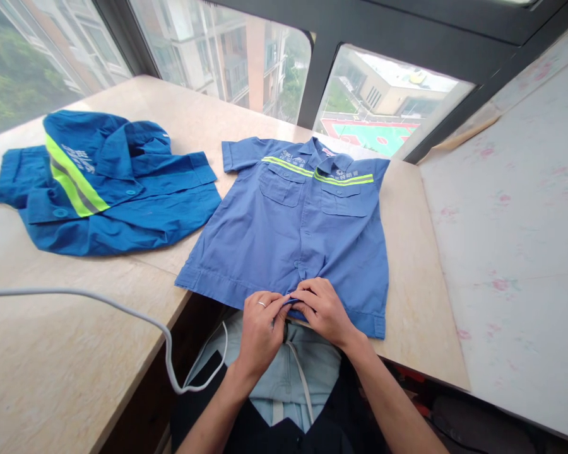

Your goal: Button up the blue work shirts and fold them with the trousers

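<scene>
Two blue garments lie on the one pale, stone-look worktop [137, 284]: a short-sleeved shirt [265, 233] spread flat, its hem at the near edge, and a darker garment [165, 217] crumpled to its left. I count two flapped chest pockets on the shirt, and one white cable [99, 296] hanging over the near edge. The left hand [264, 321], wearing one ring [262, 304], and the right hand [324, 310] meet at the shirt's front hem, fingers bent, both pinching the cloth. The fabric looks woven and matte, with smooth yellow-green strips across both garments.
</scene>
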Motion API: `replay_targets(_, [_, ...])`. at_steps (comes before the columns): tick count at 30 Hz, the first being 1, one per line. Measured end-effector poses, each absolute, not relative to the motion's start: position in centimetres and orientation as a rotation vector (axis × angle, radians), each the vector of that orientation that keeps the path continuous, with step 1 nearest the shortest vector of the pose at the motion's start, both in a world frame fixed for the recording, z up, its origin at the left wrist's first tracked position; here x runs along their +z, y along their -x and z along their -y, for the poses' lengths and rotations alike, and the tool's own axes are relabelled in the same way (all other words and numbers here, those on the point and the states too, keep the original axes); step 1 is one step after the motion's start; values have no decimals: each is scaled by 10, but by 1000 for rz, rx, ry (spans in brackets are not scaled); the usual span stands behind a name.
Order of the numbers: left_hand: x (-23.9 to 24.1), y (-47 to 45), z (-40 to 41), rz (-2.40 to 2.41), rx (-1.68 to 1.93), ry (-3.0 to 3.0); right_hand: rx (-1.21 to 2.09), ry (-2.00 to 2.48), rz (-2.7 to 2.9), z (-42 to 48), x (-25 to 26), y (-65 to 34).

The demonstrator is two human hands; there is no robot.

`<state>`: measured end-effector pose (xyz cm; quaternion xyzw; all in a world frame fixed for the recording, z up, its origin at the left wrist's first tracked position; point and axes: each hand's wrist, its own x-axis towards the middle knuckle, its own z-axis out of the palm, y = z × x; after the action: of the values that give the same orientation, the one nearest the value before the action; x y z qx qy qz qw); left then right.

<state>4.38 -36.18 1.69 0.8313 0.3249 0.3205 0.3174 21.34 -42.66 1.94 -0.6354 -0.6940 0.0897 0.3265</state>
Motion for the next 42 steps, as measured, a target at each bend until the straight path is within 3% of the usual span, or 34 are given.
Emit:
replay_targets(23, [20,-47,359,-901,796,-2133,571,1642,1830,415,35,-226])
replay_targets(33, [20,-48,358,-924,826,-2124,380,1680,1761,419,29,-213])
replay_targets(42, [15,-48,362,-942,909,-2097,-168,1557,1759,442,15,-206])
